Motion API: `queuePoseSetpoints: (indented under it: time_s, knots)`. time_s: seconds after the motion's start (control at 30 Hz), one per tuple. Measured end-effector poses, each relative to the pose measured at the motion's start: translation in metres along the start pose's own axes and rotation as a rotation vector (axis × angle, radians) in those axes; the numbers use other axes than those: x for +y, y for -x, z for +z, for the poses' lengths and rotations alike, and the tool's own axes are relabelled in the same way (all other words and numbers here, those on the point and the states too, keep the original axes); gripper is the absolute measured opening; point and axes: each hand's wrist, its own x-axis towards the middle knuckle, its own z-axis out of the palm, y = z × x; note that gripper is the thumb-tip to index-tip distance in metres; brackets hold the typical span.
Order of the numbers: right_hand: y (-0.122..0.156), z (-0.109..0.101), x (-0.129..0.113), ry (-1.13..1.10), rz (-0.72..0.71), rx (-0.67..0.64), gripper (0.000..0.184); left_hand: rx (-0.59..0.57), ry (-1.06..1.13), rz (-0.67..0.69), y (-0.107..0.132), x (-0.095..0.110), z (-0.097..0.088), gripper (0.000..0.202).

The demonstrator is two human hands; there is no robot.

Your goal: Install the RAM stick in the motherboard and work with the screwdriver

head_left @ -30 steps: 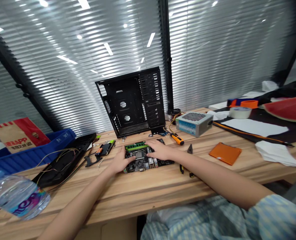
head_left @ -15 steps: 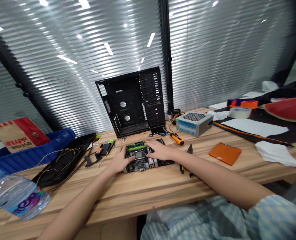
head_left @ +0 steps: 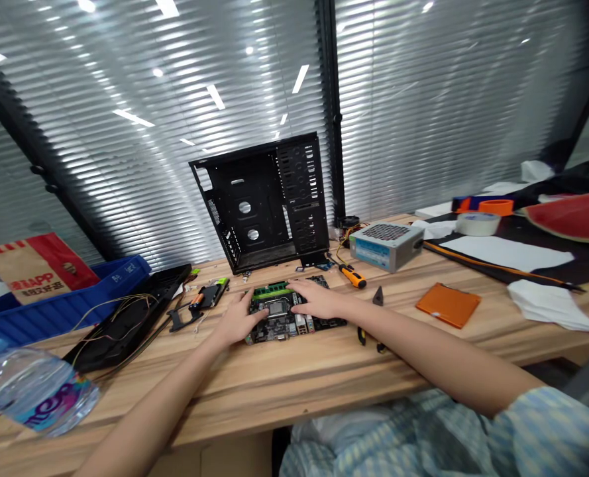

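A dark motherboard (head_left: 280, 326) lies flat on the wooden table with its port side toward me. Along its far side runs a green RAM stick (head_left: 269, 289), and a square metal CPU socket (head_left: 278, 308) sits in the middle. My left hand (head_left: 242, 317) grips the board's left edge, thumb over the board beside the socket, other fingers near the RAM stick's left end. From the right, my right hand (head_left: 317, 299) holds the board, fingers at the RAM stick's right end and thumb by the socket. Some fingertips are hidden.
An open black computer case (head_left: 259, 205) stands behind. To the right are a power supply (head_left: 387, 245), an orange-handled screwdriver (head_left: 352, 275), pliers (head_left: 377, 297) under my forearm and an orange pouch (head_left: 448, 305). A water bottle (head_left: 40, 391) and blue bin (head_left: 65, 308) stand left.
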Motion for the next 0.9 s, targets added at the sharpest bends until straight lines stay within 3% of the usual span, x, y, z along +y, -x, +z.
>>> queuePoseSetpoints:
  time_s: [0.57,0.9]
  knots:
    - [-0.001,0.003,0.004,0.051,-0.033,0.028,0.064,0.002,-0.059,-0.056,0.004,0.007,-0.005,0.084]
    - [0.003,0.000,-0.005,0.199,0.015,0.141,0.060,0.002,-0.066,-0.093,0.003,0.005,-0.003,0.085]
